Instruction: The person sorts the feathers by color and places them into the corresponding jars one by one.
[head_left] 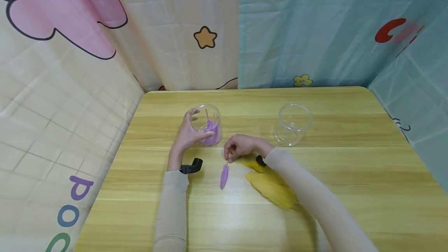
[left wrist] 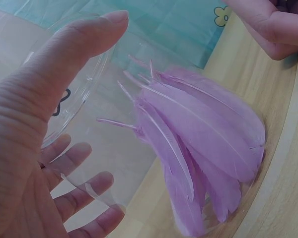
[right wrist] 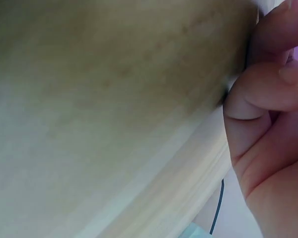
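My left hand wraps around a clear plastic jar standing on the wooden table. Several purple feathers stand inside that jar, quills up. My right hand pinches the quill of one purple feather, which hangs down with its tip at the table surface, just right of the jar. In the right wrist view only curled fingers and blurred table show. A pile of yellow feathers lies under my right forearm.
A second clear jar, empty, stands to the right at the table's middle back. Patterned curtains close in the table on the left, back and right sides.
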A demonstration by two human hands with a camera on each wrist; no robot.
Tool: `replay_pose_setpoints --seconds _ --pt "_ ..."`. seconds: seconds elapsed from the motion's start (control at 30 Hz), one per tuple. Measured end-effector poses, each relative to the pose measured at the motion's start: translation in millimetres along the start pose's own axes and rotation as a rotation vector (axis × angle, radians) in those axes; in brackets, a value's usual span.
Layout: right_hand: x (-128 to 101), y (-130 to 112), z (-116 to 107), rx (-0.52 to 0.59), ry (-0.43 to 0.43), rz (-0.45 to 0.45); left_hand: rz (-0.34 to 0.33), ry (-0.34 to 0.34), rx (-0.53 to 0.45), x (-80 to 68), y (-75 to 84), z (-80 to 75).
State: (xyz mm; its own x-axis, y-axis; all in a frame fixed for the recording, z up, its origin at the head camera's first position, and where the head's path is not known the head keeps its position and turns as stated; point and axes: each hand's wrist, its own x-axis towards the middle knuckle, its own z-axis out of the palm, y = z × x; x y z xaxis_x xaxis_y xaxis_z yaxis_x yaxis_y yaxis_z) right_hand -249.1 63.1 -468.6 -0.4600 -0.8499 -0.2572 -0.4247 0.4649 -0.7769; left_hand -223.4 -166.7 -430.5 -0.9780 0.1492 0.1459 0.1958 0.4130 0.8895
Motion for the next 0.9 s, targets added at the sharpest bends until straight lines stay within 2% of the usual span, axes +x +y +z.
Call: replay_pose_setpoints --seconds 0.17,0.37,0.6,0.8,0.9 --pt "-2.2 -1.3 -0.7 -0.007 -0.02 0.008 0.001 0.016 0.022 7.7 -23.8 2.8" --pt "-3.8 -3.2 -1.5 -0.042 -0.038 -0.015 -0.012 0.031 0.03 6.7 -23.4 2.6" --pt "-6.5 -4.0 0.0 -0.141 -0.044 -0.051 -0.012 0.029 0.027 7.3 -23.3 2.6" --pt "-9.0 -2.6 0.5 -0.193 -0.051 -0.037 -0.006 0.026 0.025 7.4 -24.1 2.8" --pt "-11.7 -2.3 -1.4 -0.176 -0.064 -0.023 -0.004 0.026 0.02 7.0 -24.0 2.9"
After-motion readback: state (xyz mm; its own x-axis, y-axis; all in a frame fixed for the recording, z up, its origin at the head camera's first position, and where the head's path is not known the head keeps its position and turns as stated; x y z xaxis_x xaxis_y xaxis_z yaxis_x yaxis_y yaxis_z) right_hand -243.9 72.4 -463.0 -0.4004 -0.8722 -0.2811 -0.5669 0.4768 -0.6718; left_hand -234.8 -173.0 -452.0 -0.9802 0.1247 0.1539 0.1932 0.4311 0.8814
